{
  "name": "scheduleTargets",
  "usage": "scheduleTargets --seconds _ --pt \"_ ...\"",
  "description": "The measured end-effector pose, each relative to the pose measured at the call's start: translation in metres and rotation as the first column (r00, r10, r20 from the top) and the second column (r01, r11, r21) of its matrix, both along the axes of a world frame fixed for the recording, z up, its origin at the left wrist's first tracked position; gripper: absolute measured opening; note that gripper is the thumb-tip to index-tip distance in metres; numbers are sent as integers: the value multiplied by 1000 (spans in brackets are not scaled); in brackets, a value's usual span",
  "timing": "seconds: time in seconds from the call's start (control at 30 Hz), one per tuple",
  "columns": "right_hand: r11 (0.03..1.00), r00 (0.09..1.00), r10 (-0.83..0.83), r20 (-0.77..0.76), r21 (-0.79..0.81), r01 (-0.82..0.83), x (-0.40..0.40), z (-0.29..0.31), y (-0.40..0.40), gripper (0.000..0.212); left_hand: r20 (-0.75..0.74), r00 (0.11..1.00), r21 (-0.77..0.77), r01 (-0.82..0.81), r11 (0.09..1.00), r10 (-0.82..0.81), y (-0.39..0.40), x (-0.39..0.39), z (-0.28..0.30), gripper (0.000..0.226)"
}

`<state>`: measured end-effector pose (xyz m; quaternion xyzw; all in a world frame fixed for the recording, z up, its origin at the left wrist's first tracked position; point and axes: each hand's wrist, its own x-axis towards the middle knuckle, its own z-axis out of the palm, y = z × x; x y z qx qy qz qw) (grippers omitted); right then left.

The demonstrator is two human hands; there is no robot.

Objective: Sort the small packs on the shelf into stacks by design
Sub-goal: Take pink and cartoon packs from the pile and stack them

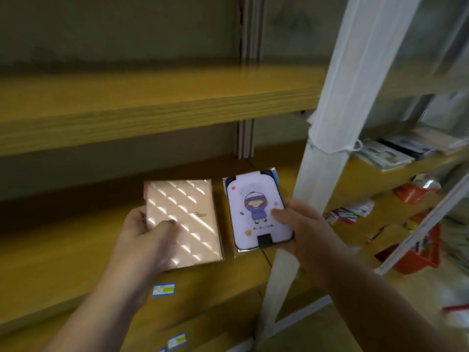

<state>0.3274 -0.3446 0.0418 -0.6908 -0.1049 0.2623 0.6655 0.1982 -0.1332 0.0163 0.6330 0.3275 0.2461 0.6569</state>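
Two small packs are over the wooden shelf (63,250). A shiny pink quilted pack (187,214) is on the left, with my left hand (149,232) gripping its left edge, thumb on top. To its right is a white pack with a cartoon child in purple (256,212), inside clear wrap. My right hand (294,224) holds that pack by its right edge, thumb on its face. The two packs lie side by side, a narrow gap between them. I cannot tell whether they rest on the shelf or hover just above it.
A white upright post (327,138) stands right of the packs. An upper wooden shelf (127,110) overhangs. More packs (385,153) lie on the neighbouring shelf at right, and a red basket (416,252) sits lower right. Blue price labels (163,289) are on the shelf front.
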Motion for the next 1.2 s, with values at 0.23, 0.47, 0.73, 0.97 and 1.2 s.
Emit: scheduleTargets --seconds 0.23,0.47,0.73,0.97,1.2 --pt "987 981 159 111 -27 -157 -14 22 -102 16 42 999 -27 -24 999 26 -108 -5 20 28" --pt "999 1000 13 -17 50 -12 14 22 -204 18 136 989 -56 -51 997 59 -231 3 30 21" --pt "969 971 -161 -176 160 189 57 17 -309 20 68 996 -61 60 996 -56 -322 60 34 29" --pt "941 966 -230 -118 227 251 94 9 -367 23 22 987 -70 157 985 -156 -363 133 29 28" --pt "916 945 -299 -133 237 323 148 -2 -397 21 64 966 -131 257 957 -251 -395 215 21 25"
